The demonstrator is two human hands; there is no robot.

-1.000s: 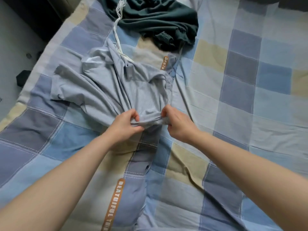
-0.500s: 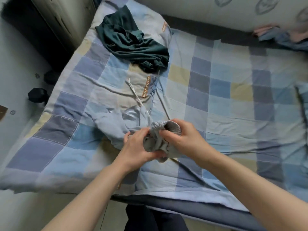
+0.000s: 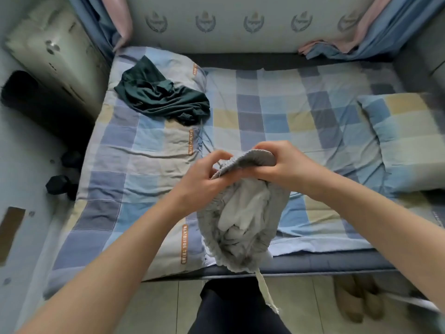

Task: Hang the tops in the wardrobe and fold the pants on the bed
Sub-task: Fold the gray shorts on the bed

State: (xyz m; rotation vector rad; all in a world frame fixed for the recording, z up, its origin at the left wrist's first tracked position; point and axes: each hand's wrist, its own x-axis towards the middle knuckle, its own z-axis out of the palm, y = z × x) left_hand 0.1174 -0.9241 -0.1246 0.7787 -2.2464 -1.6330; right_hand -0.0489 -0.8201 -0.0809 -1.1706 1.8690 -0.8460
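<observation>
Grey pants [image 3: 243,220] hang over the bed [image 3: 265,112] edge, left hand [image 3: 204,182] and right hand [image 3: 284,165] both clamped on the ribbed waistband, probably to shake them straight for folding. Dark green garment [image 3: 161,95] waits crumpled up by the far corner.

Head camera, single wide-angle view, looking forward and steeply down from where you stand at the bed's near edge.

You face across the bed [image 3: 265,112] toward the far wall [image 3: 228,22]. Your forearms enter from the bottom corners; your left hand [image 3: 204,179] and right hand [image 3: 286,165] sit close, near centre frame. Your legs and the floor tiles [image 3: 301,307] show along the bottom. Lens bends the edges. No second view to overlap.
</observation>
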